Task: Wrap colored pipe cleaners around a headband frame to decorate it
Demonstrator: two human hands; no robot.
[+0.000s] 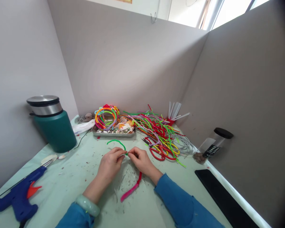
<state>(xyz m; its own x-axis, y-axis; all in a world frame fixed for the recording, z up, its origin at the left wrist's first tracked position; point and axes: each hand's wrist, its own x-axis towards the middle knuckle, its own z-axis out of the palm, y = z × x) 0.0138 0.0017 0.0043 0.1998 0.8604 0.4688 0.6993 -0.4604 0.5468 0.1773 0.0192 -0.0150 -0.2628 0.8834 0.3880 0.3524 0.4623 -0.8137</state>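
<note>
At the far left a blue glue gun (19,191) lay on the counter (85,166), its grip toward the near edge, probably so that it could be picked up easily. Behind it a green flask (55,131) stood upright near the partition, seemingly out of the working space. A shallow metal tray (114,135) sat toward the back; its walls kept small loose pieces together, and several colourful fuzzy rings (97,121) stood on edge in its left part.

In the middle, in front of the tray, the left hand (111,161) pinched a green fuzzy strand (117,141) between thumb and fingers, apparently to steady it, while its free end curled up and leftward. The right hand (141,161) pinched just beside that grip, fingertips nearly meeting the left's, which suggested fine control at one small spot. A red-and-pink strand (130,192) hung out below the right hand; whether it joined the green one was hidden.

Further right, a heap of fuzzy strands (154,123) spread within reach, with red-handled scissors (154,156) at its near side. Rightmost, a clear jar (215,145) and a black slab (220,193) lined the edge, presumably leaving the centre free.
</note>
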